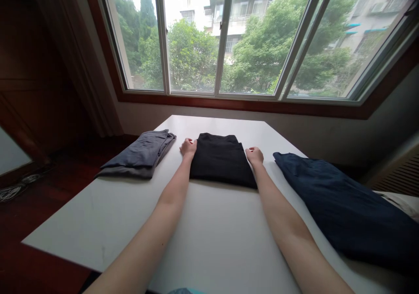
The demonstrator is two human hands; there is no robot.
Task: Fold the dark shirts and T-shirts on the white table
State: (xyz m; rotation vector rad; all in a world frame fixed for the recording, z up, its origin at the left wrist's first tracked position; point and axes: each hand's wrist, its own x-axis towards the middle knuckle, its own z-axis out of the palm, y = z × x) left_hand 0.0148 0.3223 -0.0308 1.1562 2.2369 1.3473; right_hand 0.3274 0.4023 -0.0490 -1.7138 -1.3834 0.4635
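Observation:
A black folded garment (pixel 222 158) lies flat on the white table (pixel 209 237), straight in front of me. At its left edge is my left hand (pixel 188 147), closed, with the fingers curled against the cloth. My right hand (pixel 255 155) is closed at the opposite edge, its curled fingertips right by the fabric. How much cloth sits inside either hand is hidden. Left of my left hand rests a stack of folded grey garments (pixel 139 154). A dark navy garment (pixel 340 202) is spread along the table's right side, beyond my right forearm.
Behind the table's far edge stand a wall and a wide window (pixel 222 95) with a reddish-brown wooden frame. A curtain (pixel 70 58) hangs at the left. Cables (pixel 16 191) lie on the dark red floor. A pale cloth (pixel 401 204) shows at the far right.

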